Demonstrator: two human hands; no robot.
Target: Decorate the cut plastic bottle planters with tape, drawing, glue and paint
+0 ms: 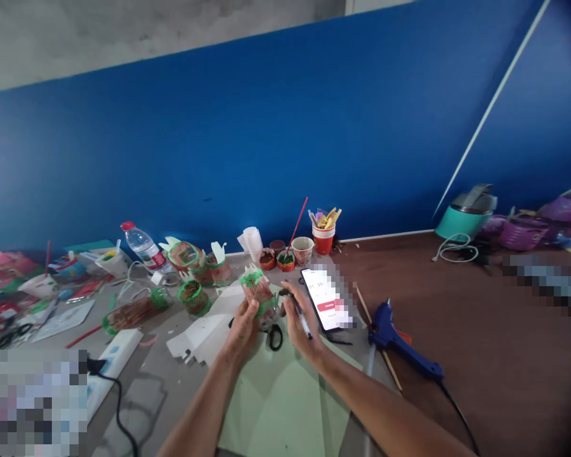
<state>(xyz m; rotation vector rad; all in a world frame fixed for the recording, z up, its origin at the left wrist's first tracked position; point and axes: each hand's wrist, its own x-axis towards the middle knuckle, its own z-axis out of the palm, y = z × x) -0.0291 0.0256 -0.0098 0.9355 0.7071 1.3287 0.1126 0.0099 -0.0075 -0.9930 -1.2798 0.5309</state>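
Observation:
My left hand (244,325) is wrapped round a brown-and-green painted craft cup (257,287) with a jagged paper top and a clear lower part. My right hand (299,320) is curled round a pen (305,325) with a pale barrel, close to the cup's right side. Whether its fingertips touch the cup I cannot tell. Black-handled scissors (275,338) lie just below the cup, partly hidden. Beneath my hands is pale green paper (276,400), with cut white paper (204,336) to the left.
A phone (326,301) lies right of my hands, with a blue glue gun (400,343) and wooden stick (391,368) beyond it. Several painted cups, including one (193,298), stand left. A water bottle (145,247) and a red cup of utensils (323,241) are near the blue wall.

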